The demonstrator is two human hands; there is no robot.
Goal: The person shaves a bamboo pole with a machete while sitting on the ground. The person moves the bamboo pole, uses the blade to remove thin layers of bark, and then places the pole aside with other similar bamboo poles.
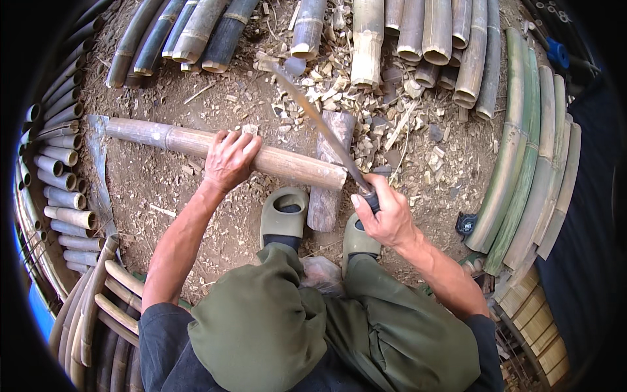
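Note:
My left hand is closed over the middle of a bamboo pole section, which slopes slightly down to the right. Its right end rests across a short wooden log on the ground. In my right hand is the dark handle of a machete. The long blade points up and to the left, passing above the log and close to the bamboo's cut right end. The underside of the bamboo is hidden, and so are the fingertips of my left hand.
Pale wood chips litter the dirt around the log. Cut bamboo poles lie at the far side, stacked bamboo at the left, split bamboo strips at the right. A small black tape measure sits beside the strips. My sandals flank the log.

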